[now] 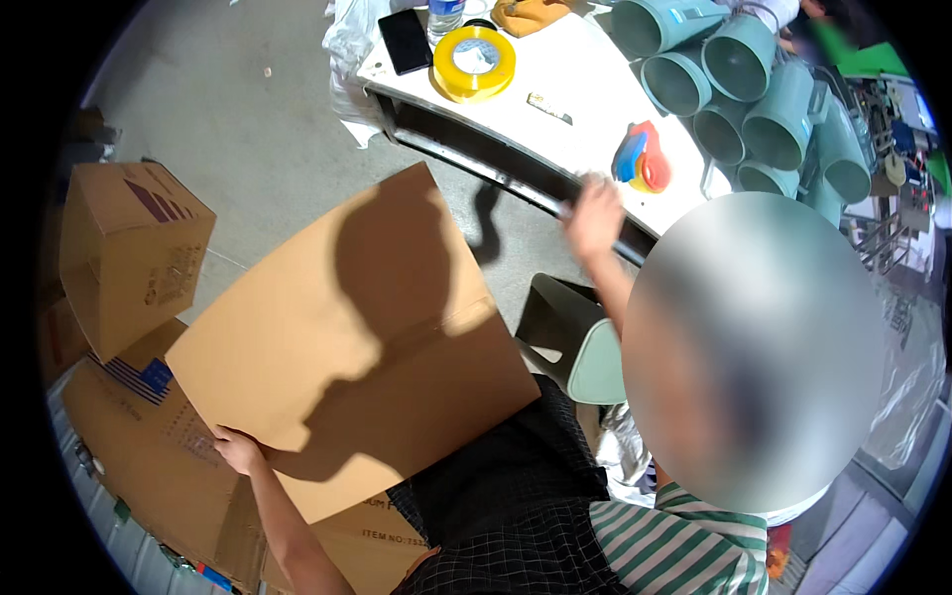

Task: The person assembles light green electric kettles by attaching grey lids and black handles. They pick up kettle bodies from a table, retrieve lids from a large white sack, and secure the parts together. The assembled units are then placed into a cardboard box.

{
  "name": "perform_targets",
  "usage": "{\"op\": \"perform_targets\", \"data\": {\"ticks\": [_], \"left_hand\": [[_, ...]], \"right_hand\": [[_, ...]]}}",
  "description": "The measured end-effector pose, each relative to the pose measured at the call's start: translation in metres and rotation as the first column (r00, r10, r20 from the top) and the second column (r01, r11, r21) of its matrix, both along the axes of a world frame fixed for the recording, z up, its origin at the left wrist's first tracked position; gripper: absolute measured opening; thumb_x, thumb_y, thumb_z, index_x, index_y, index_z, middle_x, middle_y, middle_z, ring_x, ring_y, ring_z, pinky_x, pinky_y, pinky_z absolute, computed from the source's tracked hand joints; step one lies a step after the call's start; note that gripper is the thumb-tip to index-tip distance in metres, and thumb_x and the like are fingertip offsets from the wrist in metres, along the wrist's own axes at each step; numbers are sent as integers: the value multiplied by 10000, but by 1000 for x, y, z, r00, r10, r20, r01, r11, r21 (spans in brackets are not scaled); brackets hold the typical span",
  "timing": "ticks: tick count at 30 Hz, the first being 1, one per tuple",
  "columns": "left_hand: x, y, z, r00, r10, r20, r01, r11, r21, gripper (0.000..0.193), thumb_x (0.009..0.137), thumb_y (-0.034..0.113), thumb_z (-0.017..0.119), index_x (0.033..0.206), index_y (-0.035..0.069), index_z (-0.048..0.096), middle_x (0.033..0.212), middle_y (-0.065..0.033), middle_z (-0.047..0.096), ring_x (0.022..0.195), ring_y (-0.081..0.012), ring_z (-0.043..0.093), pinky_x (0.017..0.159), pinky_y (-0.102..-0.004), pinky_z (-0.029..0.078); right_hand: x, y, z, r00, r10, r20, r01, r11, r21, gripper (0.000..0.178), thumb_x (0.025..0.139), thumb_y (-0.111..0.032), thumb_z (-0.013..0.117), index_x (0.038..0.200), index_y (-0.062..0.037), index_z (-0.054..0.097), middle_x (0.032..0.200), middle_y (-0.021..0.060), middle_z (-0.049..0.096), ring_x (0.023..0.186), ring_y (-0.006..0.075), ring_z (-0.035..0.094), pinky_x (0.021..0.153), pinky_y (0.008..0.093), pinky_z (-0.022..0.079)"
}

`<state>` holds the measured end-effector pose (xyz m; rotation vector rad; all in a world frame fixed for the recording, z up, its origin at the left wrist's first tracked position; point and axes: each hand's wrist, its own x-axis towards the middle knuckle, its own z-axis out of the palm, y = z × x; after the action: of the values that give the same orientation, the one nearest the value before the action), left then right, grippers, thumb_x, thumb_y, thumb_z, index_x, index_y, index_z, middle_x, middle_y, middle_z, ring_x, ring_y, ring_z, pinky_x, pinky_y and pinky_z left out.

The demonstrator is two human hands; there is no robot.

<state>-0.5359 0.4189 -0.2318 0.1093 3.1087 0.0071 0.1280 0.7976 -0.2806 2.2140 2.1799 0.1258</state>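
Note:
A large flat brown cardboard sheet (288,288) lies tilted in front of me, a shadow falling across much of it. My left hand (239,451) is closed on its lower left edge. My right hand (596,216) is raised beyond the sheet's right side, close to the front edge of the white table (595,99). Motion smears its fingers, so whether it holds anything is unclear. Nearest to it on the tabletop is a small red, blue and yellow object (645,159), possibly a tape dispenser. A blurred oval patch hides the area at the right.
Yellow tape rolls (458,87), a black phone (405,42) and a bottle (445,18) sit on the table. Stacked grey-green cylindrical containers (739,59) stand at its right. A grey-green stool (595,362) is below. Cartons (149,268) lie at the left.

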Motion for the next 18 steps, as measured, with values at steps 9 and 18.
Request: {"op": "perform_targets", "data": {"ticks": [9,18], "left_hand": [[92,-127,96,937,275,215,-342,597,725,543,1047,395,453,1322,-55,582,1315,-253,621,1101,-396,651,975,-430,559],[148,-300,65,816,109,568,-238,958,157,450,988,307,565,1283,-27,628,1238,-246,663,1045,-384,671,928,-454,547]], "right_hand": [[-180,-198,96,595,-188,-782,145,981,-126,747,769,-429,788,1312,0,506,1247,189,565,1178,366,528,1032,491,400],[-95,-328,55,515,-48,-856,109,994,10,653,786,-157,767,1364,-27,493,1288,205,563,1226,391,524,1070,474,423]]}}
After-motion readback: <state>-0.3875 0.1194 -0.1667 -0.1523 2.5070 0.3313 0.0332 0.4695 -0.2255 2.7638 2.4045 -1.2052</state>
